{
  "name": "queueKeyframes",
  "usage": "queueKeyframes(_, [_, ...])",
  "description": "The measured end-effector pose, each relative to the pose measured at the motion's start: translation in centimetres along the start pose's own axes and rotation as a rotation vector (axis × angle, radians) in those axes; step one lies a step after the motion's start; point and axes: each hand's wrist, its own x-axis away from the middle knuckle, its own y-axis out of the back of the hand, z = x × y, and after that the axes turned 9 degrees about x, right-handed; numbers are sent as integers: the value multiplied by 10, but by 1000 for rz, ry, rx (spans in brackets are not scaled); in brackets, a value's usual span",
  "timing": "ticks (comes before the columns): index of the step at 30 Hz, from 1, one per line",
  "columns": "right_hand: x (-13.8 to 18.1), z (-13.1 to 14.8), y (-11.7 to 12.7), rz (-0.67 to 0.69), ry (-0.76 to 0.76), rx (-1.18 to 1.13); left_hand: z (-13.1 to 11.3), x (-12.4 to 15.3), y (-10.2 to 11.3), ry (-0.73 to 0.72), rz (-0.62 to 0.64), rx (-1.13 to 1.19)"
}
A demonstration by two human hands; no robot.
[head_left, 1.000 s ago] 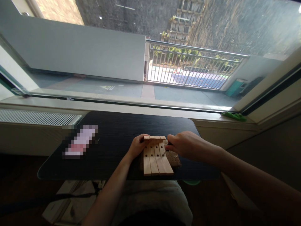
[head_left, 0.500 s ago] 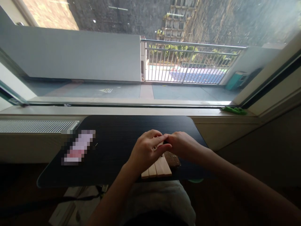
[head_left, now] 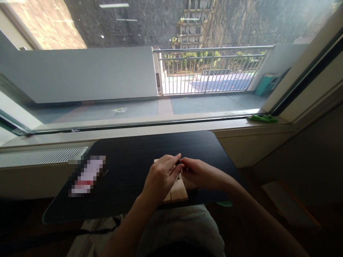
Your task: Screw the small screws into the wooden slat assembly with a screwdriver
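A set of pale wooden slats [head_left: 178, 191] with small holes lies side by side on the black table [head_left: 128, 160], near its front edge. My left hand [head_left: 162, 177] rests over the slats with its fingers curled. My right hand [head_left: 199, 174] meets it from the right, fingertips pinched together at the left hand's fingertips. A tiny dark thing shows at the pinch; I cannot make out what it is. Both hands hide most of the slats and the brown perforated piece beside them.
A blurred pink and white object [head_left: 87, 175] lies at the table's left. Behind the table run a window sill [head_left: 160, 125] and a radiator grille [head_left: 40, 156]. A green cloth [head_left: 261, 119] sits on the sill at the right. My lap is just below the table's front edge.
My left hand rose from the slats' left side onto them and met the right hand's fingertips. Both hands now sit lower and closer over the slats. The view tilted upward.
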Motion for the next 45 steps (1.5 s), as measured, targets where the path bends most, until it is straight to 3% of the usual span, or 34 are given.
queueKeyframes(5, [9, -31, -33, -371, -176, -193, -2, -4, 3, 37, 95, -111])
queueKeyframes(8, [5, -46, -58, -589, -241, -144, -8, -9, 6, 119, 146, -216])
queueKeyframes(12, [-3, -55, -86, -737, -298, -56, -13, -14, 8, 176, 260, -332])
queueKeyframes(15, [-6, -59, -100, -768, -337, -4, -13, -18, 8, 168, 322, -411])
queueKeyframes(20, [-9, -70, -110, -756, -401, -134, -10, -20, 9, 126, 340, -378])
queueKeyframes(24, [-12, -66, -118, -772, -402, -204, -9, -20, 14, 253, 323, -393])
queueKeyframes(29, [-20, -52, -130, -827, -385, -225, -11, -23, 28, 332, 413, -670])
queueKeyframes(38, [-38, -40, -127, -747, -361, -158, -5, -26, 44, 407, 426, -911])
queueKeyframes(45, [-43, -39, -129, -748, -370, -138, -2, -26, 44, 340, 451, -862])
